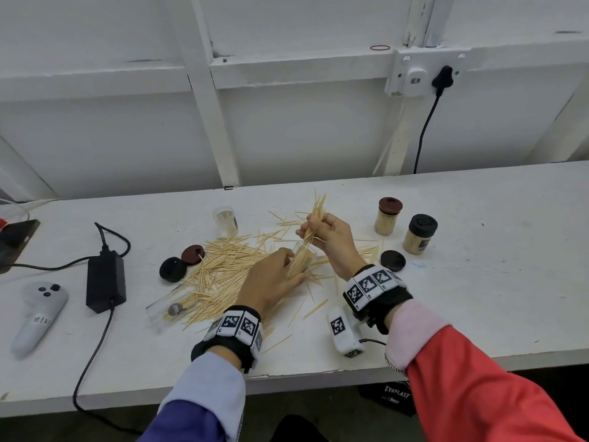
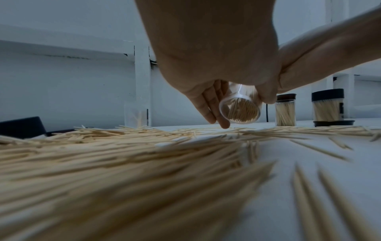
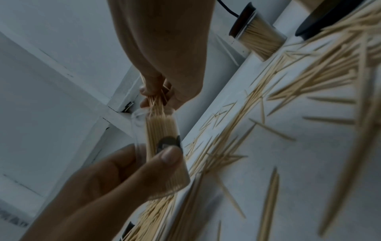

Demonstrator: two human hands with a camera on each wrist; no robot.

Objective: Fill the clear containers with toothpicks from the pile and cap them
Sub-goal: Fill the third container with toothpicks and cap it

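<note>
Container (image 1: 301, 257) tilted, mouth up-right.

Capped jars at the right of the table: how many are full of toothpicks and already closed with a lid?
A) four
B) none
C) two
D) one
C: one jar with a brown lid and one jar with a black lid stand there closed.
</note>
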